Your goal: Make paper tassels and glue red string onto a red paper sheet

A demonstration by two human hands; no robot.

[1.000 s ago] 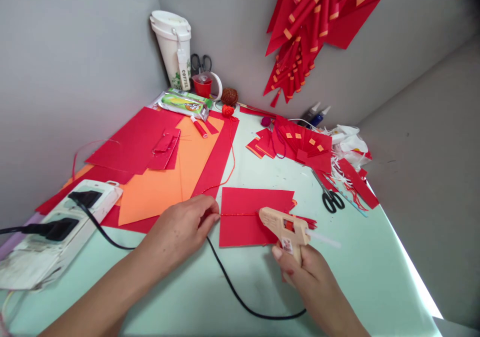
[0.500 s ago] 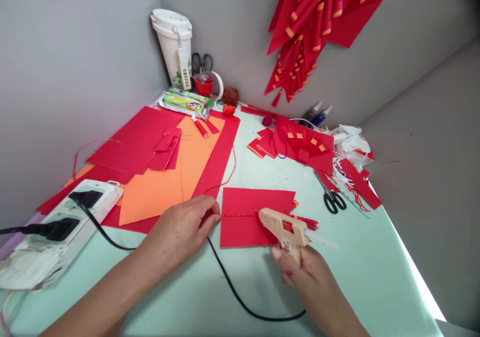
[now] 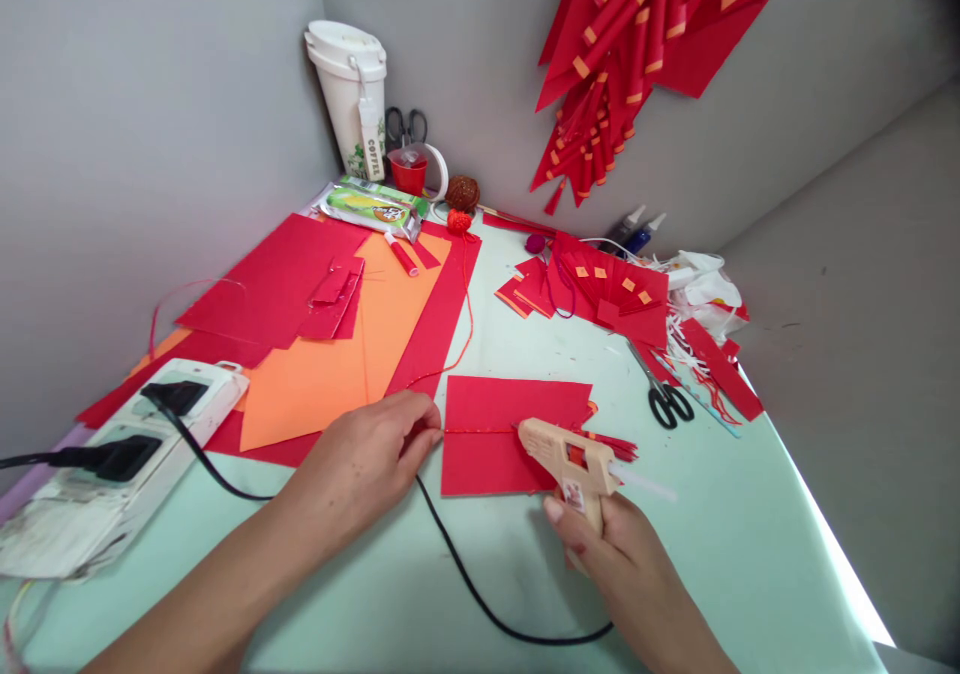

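My right hand is wrapped round the handle of a beige hot glue gun. Its nozzle points left, over the middle of a red paper rectangle. Across that paper runs a thin red yarn, and my left hand pinches it just off the paper's left edge. A red tassel lies at the right edge, partly behind the gun. From the gun a black cord loops over the table towards the left.
A white power strip with black plugs sits at left. Red and orange paper sheets lie beyond my left hand. Black-handled scissors are at right. A white cup and a red yarn ball stand at the back.
Both hands, the glue gun and the paper hold nearly the same places. The whole view has shifted very slightly.
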